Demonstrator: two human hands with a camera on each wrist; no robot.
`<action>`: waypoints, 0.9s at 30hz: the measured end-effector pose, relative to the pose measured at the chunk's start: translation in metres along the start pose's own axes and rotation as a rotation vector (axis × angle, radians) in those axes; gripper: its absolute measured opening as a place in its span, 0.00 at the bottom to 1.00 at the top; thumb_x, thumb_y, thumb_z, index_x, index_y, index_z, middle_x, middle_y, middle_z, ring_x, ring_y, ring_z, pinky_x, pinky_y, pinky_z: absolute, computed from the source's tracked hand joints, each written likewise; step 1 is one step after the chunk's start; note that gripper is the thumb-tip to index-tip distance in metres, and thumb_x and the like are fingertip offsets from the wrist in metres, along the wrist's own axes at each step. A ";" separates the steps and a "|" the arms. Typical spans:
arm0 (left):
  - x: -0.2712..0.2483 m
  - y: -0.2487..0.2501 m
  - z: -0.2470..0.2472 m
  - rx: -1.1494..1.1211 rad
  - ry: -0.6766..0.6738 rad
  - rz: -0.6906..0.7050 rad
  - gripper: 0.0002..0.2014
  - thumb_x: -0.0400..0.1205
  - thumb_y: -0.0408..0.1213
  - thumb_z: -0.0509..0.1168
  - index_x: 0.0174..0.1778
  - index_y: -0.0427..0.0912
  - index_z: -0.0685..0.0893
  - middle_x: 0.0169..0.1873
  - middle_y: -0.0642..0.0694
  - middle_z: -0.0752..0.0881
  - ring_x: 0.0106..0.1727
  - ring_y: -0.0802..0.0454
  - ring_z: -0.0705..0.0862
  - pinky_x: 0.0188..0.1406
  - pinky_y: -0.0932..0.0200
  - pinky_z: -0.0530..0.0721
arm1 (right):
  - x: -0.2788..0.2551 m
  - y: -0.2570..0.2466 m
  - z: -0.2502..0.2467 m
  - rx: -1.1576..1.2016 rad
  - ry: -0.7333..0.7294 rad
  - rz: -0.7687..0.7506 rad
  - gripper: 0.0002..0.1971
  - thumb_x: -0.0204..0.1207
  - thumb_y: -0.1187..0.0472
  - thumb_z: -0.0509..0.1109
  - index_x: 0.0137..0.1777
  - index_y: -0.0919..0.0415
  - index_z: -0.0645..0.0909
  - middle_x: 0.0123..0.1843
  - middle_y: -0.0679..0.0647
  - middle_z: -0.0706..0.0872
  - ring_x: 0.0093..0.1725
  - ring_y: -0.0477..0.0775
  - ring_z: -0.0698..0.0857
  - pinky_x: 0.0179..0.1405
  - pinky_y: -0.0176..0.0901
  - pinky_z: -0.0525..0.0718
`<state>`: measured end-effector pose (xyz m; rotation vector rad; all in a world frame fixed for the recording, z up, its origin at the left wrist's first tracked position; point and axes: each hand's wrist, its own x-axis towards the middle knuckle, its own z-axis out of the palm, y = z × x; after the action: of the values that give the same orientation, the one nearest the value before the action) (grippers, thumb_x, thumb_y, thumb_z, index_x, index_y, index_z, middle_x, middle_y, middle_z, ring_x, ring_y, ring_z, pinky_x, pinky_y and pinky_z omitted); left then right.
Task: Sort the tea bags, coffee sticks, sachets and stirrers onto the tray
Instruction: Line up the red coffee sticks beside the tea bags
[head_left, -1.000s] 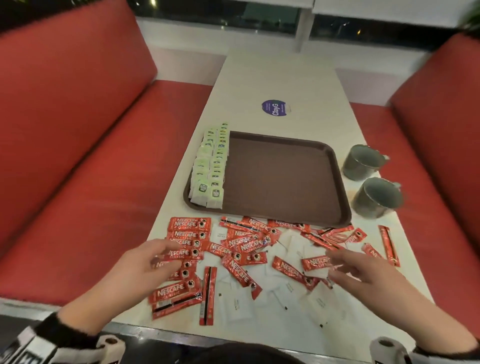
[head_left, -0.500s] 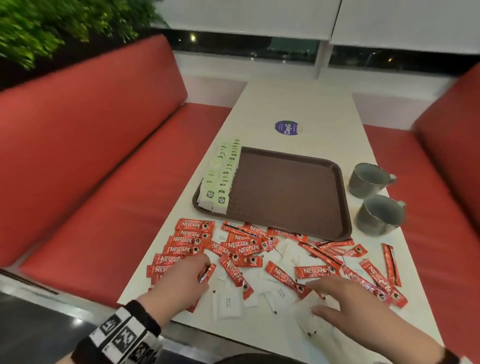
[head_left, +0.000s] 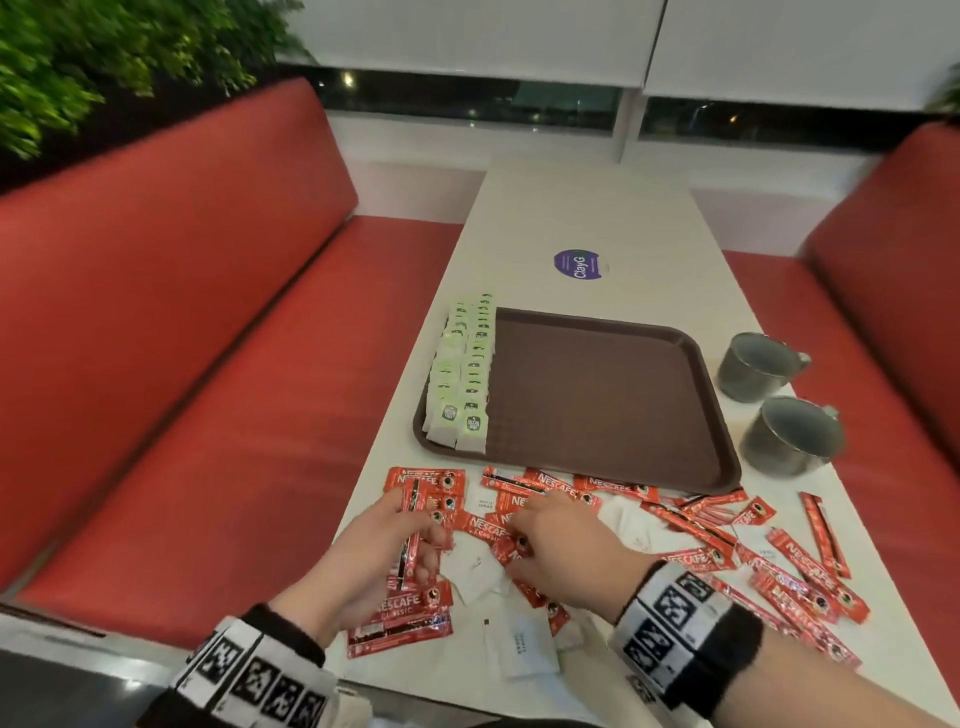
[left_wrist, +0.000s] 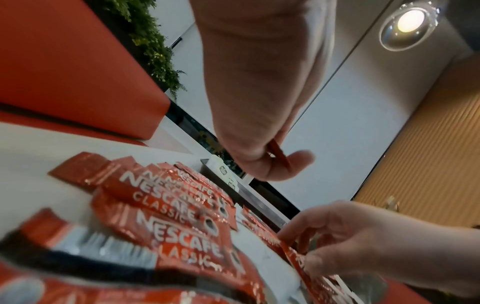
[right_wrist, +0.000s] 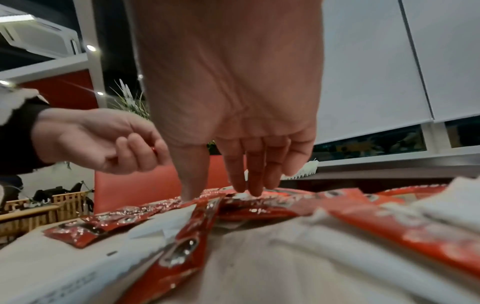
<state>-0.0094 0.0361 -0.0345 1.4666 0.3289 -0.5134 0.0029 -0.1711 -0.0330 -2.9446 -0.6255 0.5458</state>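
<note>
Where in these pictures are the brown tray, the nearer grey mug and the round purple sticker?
brown plastic tray (head_left: 597, 405), head view, bare floor.
nearer grey metal mug (head_left: 789, 441), head view, outer wall.
round purple sticker (head_left: 579, 264), head view, centre.

Green-and-white paper tea bags line the brown plastic tray's left edge; red foil coffee sticks and white paper sachets lie scattered before it.

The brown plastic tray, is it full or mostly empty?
Mostly empty. The brown plastic tray holds only two rows of green-labelled tea bags along its left edge; the red coffee sticks lie outside on the white table.
</note>
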 end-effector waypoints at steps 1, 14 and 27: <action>0.000 0.002 -0.004 -0.040 -0.028 -0.009 0.10 0.83 0.25 0.59 0.60 0.31 0.73 0.33 0.40 0.81 0.25 0.51 0.75 0.24 0.58 0.72 | 0.006 -0.004 0.001 -0.017 -0.005 0.035 0.17 0.76 0.46 0.67 0.57 0.57 0.79 0.55 0.52 0.81 0.58 0.55 0.75 0.57 0.50 0.74; 0.008 0.001 -0.018 0.045 -0.179 0.040 0.09 0.84 0.39 0.63 0.43 0.40 0.73 0.24 0.52 0.71 0.25 0.57 0.65 0.25 0.64 0.67 | 0.007 -0.001 -0.009 0.349 0.101 0.304 0.04 0.78 0.56 0.67 0.50 0.52 0.82 0.43 0.46 0.83 0.43 0.48 0.81 0.44 0.40 0.78; 0.034 0.027 0.042 -0.059 -0.134 0.183 0.11 0.86 0.41 0.59 0.49 0.39 0.82 0.36 0.44 0.84 0.42 0.46 0.82 0.57 0.43 0.81 | -0.005 -0.010 -0.034 0.866 0.304 0.227 0.14 0.71 0.59 0.78 0.30 0.60 0.78 0.26 0.47 0.74 0.26 0.44 0.69 0.28 0.33 0.69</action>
<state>0.0293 -0.0091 -0.0255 1.3819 0.1016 -0.4482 0.0068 -0.1642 0.0018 -2.1966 0.0083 0.2660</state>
